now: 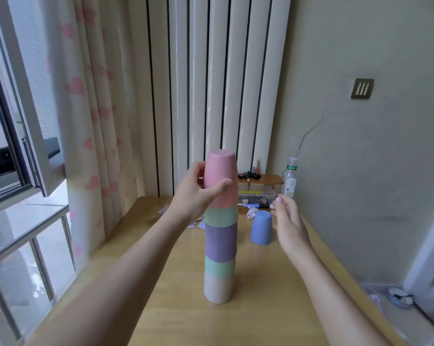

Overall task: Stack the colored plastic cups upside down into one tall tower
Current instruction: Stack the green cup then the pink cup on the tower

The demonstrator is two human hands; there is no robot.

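A tower of upside-down cups stands in the middle of the wooden table (261, 308). From the bottom it holds a beige cup (218, 288), a mint cup (219, 267), a purple cup (221, 242), a green cup (221, 216) and a pink cup (222, 178) on top. My left hand (198, 192) is wrapped around the pink cup. A blue cup (261, 230) stands upside down alone, right of the tower. My right hand (287, 221) hovers just right of the blue cup, fingers apart, holding nothing.
Behind the tower lie a clear plastic box (257, 196), a small wooden shelf (266, 179), a plastic bottle (289, 179), a marker (258, 206) and scattered cards (196, 224). A curtain (93, 121) and open window (19, 146) are on the left, a wall on the right.
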